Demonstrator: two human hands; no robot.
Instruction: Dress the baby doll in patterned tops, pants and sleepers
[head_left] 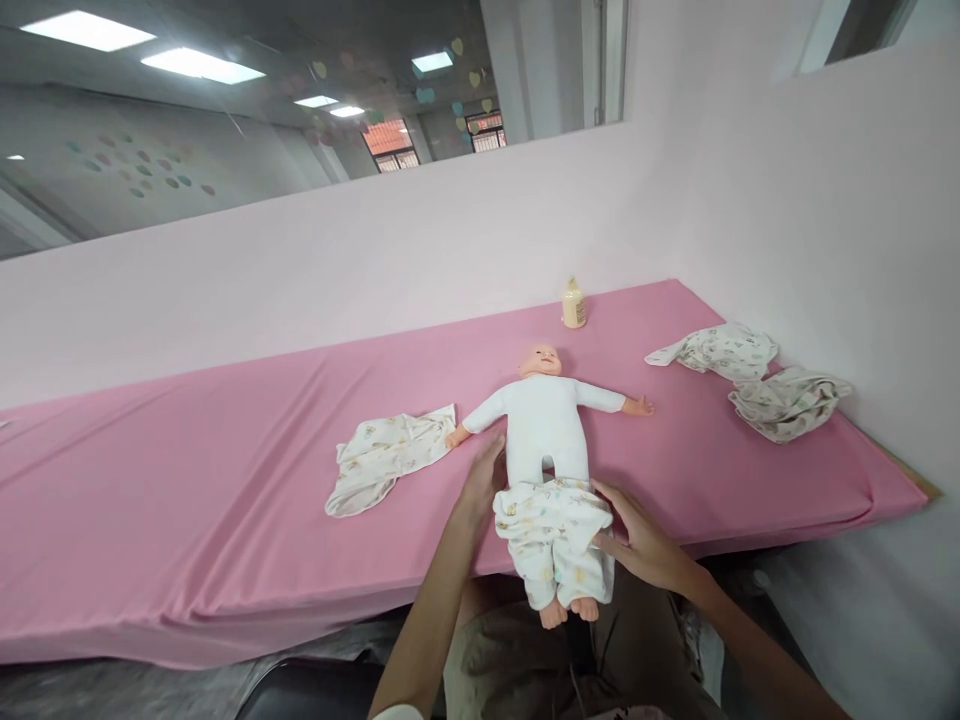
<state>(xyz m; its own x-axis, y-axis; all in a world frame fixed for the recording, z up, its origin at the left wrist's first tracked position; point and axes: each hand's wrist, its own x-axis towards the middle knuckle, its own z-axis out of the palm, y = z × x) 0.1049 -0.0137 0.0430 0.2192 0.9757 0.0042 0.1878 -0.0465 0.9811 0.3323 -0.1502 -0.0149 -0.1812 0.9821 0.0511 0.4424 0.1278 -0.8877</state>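
a soft-bodied doll (546, 430) is lying on its back on a long surface draped with a pink cloth (225, 480), its head pointing toward the pale wall (450, 250) and its bare feet sticking out past the near edge, above the lap of the seated person. the doll is wearing a plain white body, and its arms are stretching out to both sides. pale patterned trousers (555, 540) are covering its legs and bunching in folds around the thighs, with their top edge sitting below the crotch, where a small gap is showing between the legs.

the person's left hand (484, 480) is resting beside the doll's hip, just above the trousers; its fingers are partly hidden, so whether they are gripping anything cannot be told. the right hand (639, 535) is touching the trousers at their right side, thumb and forefinger standing apart along the fabric; whether they are pinching it is unclear.

to the left, a patterned garment (390, 455) is lying spread out, one corner reaching close to the doll's hand. beyond the head, a cream pump bottle (574, 308) is standing upright near the wall. to the far right, two crumpled patterned cloths (791, 403) are lying together. above the wall, a wide glass pane (225, 140) is showing ceiling lights and pastel dots.
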